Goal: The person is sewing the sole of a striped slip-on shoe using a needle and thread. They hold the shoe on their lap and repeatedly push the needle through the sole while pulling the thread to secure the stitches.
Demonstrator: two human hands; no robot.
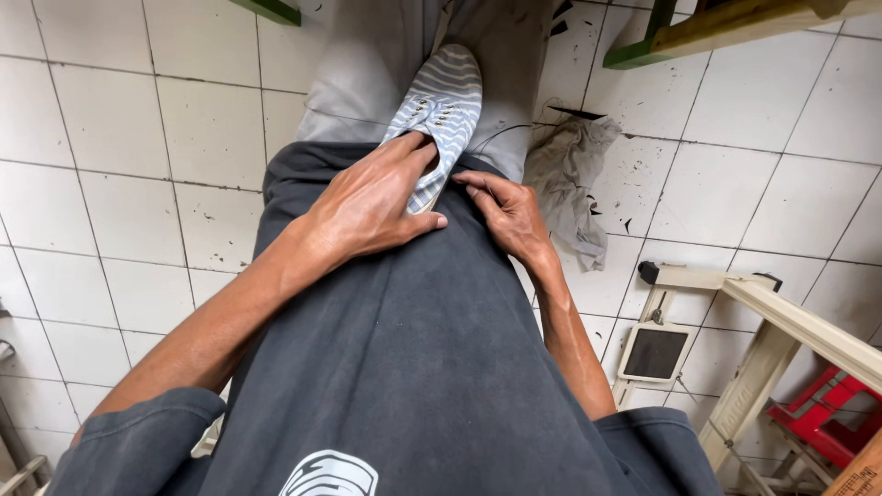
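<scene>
1. The tiled floor (119,129) fills the view left of the shoe, white squares speckled with dark marks.
2. The left hand (367,207) lies over the near end of the shoe (441,106). Its fingers go into the shoe's opening and the thumb is laid along the outside, so the hand is clamped on the heel end, apparently to keep the shoe steady on the lap.
3. The shoe, blue-grey with pale stripes and laces, rests toe-away on the person's grey trousers (367,64), just beyond the hem of the dark shirt (404,349). The lap serves as its support.
4. The right hand (505,211) sits just right of the shoe's heel, fingers curled together and pinching at the edge of the shoe; whether it grips the shoe or the shirt fabric beneath, I cannot tell.
5. Right of the shoe, a crumpled grey rag (570,174) lies on the floor.
6. Further right of the shoe stands a pale wooden frame (781,321), with something red (827,422) beneath it.
</scene>
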